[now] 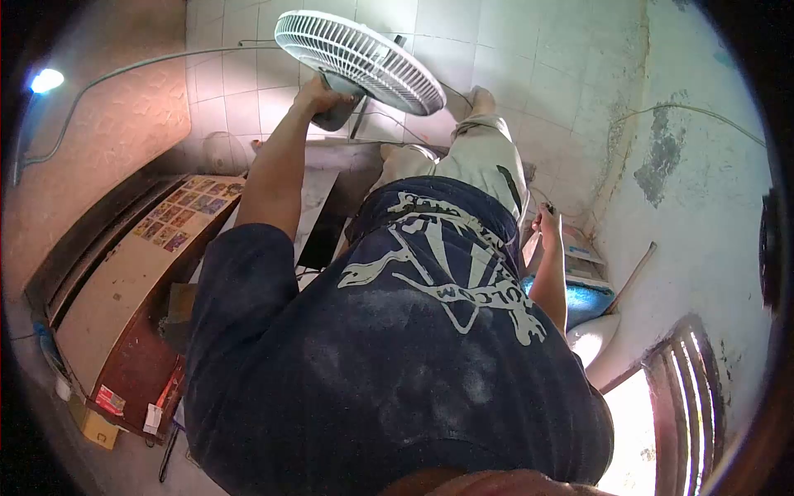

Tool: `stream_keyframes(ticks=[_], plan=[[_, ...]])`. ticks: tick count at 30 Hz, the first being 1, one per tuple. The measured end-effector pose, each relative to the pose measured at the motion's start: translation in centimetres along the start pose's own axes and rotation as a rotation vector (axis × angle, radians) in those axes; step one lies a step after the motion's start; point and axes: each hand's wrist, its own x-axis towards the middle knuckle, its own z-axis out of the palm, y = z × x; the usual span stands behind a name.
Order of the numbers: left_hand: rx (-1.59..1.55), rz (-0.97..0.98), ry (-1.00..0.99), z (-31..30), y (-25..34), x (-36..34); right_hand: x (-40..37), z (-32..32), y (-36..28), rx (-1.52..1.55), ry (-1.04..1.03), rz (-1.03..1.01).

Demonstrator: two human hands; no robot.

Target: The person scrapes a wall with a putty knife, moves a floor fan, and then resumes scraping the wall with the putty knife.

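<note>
My left hand (318,96) is closed around the dark housing (335,117) behind the grille of an electric fan (360,58). The fan has a round white grille, held up and tilted at the top of the head view. A thin dark rod (360,118) shows just beneath it. Down by my right leg, my right hand (547,221) has its fingers curled. A small dark spot shows at those fingers, too small to name. Near that hand lies a blue object (579,299), partly hidden by my forearm.
A wooden cabinet or bench (124,289) with a sheet of small pictures (188,212) stands at left. A lit lamp (47,80) and a cable are on the left wall. A stick (637,277) leans by the right wall, above a slatted window (686,405).
</note>
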Motion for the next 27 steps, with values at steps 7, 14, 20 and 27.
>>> stream_keyframes(ticks=[7,14,20,27], plan=[[-0.189,0.231,-0.102,0.8,4.9,5.0,2.0,-1.1,-0.2,0.05,0.082,-0.035],[-0.595,-0.127,-0.352,2.5,12.2,5.5,4.0,-1.0,2.9,0.448,0.277,-0.132],[-0.262,-0.048,0.097,4.3,16.3,6.2,-1.6,0.1,0.4,0.131,0.165,-0.055],[-0.299,0.045,0.043,5.7,17.7,7.1,-0.5,-1.2,2.9,0.163,0.137,-0.029]])
